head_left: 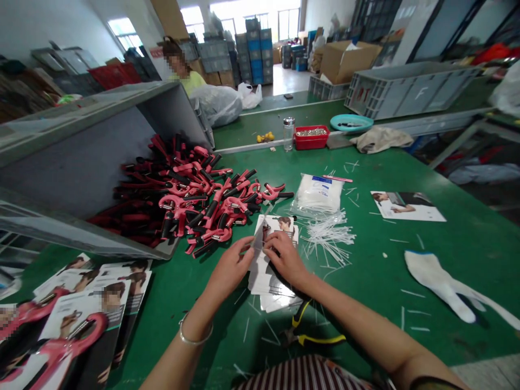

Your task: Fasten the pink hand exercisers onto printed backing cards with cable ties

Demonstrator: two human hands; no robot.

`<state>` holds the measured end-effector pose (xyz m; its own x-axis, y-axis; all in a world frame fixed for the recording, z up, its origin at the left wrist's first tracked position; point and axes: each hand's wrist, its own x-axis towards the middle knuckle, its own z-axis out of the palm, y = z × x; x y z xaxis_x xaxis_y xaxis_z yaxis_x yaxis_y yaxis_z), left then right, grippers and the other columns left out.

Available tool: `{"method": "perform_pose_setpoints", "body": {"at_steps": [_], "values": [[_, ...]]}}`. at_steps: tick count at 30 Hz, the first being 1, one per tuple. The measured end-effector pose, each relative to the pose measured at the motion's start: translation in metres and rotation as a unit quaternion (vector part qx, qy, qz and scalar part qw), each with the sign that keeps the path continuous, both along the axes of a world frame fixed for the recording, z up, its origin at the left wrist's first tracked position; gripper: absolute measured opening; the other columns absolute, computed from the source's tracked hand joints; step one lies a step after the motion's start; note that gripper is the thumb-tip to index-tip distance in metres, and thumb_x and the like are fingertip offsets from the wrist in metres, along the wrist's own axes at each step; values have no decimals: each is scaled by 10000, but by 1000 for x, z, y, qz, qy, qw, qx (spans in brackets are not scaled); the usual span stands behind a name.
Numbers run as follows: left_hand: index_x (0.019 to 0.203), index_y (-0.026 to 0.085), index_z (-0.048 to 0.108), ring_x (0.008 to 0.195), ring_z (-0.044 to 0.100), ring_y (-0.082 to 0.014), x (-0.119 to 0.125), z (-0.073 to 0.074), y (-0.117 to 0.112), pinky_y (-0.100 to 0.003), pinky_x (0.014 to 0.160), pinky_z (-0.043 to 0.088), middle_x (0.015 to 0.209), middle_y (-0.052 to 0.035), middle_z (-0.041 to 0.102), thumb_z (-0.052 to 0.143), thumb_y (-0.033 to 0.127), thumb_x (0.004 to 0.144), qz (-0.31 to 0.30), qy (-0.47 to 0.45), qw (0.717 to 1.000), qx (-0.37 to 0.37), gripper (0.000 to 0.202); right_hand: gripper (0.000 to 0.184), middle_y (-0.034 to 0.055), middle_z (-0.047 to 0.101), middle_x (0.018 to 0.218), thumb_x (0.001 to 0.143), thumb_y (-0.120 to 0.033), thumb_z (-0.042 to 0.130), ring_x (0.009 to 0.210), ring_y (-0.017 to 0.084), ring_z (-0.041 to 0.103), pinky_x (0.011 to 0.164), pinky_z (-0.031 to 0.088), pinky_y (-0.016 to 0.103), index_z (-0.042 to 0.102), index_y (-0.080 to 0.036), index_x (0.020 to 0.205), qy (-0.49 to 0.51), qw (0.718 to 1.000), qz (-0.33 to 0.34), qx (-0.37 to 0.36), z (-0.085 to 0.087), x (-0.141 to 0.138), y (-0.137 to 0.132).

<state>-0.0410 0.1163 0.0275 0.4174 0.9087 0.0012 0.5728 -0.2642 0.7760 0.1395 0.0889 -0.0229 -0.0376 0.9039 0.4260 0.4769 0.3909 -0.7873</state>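
My left hand [231, 269] and my right hand [286, 260] meet over a printed card [276, 230] lying on a small stack of cards [270, 287]. The fingers of both hands pinch the card, and a thin white plastic tie [258, 235] seems to run up from it. A heap of pink and black hand grip trainers [182, 195] lies just beyond my hands. Yellow-and-black-handled pliers [303, 331] rest below my right wrist. A bag of white cable ties [319, 194] and loose ties [327, 235] lie to the right.
A grey tilted bin [101, 146] holds the grip trainers. Packaged trainers on cards [77, 319] lie at lower left. A white glove [442, 284] lies at right. A red tray of metal parts [311, 137] stands beyond, and a co-worker [182, 67] sits far back among grey crates.
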Motion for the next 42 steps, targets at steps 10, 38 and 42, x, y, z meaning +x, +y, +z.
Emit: {"method": "perform_pose_setpoints", "body": {"at_steps": [10,38,42], "values": [[1215,175,580,910,696,-255,-36,10,-4,-321,799,503,1074,-127,717,358,338,977,78,162,974,139,364,157,91,614,999,954,-227,490,959,245,565,863,451,379,639,-231,1005,-143,985,-46,-83,-10,105,-49],[822,154,704,607,524,-122,27,-9,-8,-213,551,353,681,7,638,582,444,855,93,-169,975,-106,316,109,40,736,968,957,-250,554,790,163,718,731,576,303,611,-239,1050,20,998,-31,43,75,46,-46],[821,161,675,728,566,-148,35,-10,-6,-224,637,389,760,-7,652,529,365,888,93,-142,984,-52,260,165,38,737,1007,966,-191,526,948,176,702,836,559,319,612,-252,1092,-66,990,-20,122,60,32,-46]]}}
